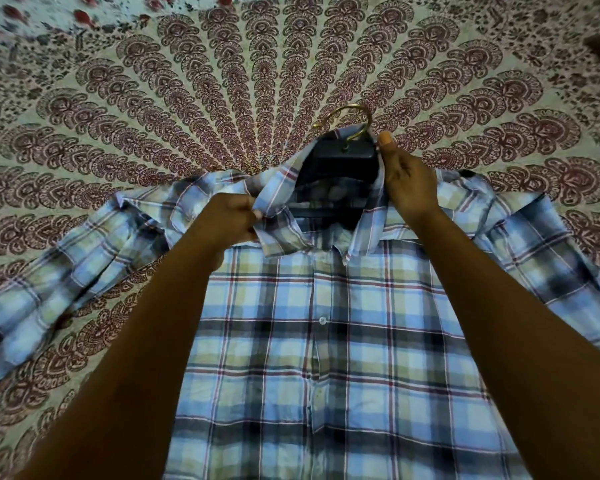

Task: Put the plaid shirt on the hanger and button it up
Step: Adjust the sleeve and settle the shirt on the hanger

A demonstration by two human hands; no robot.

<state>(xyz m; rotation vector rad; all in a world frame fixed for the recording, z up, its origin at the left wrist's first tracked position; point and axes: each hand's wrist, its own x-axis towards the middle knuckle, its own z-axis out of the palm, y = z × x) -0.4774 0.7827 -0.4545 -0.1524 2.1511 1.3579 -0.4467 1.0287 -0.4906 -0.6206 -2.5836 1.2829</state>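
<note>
Mid-frame, the left hand (222, 220) and right hand (407, 178) are each pinching the shirt (326, 341) collar, seating it around the hanger (340, 161) on the bedspread (118, 116).

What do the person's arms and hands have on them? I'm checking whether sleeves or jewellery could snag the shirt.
Nothing is worn that shows. The left hand and right hand are bare, with no gloves, rings, watch or bracelets visible. Both forearms are bare too, with no sleeves down to the frame's bottom edge.
</note>
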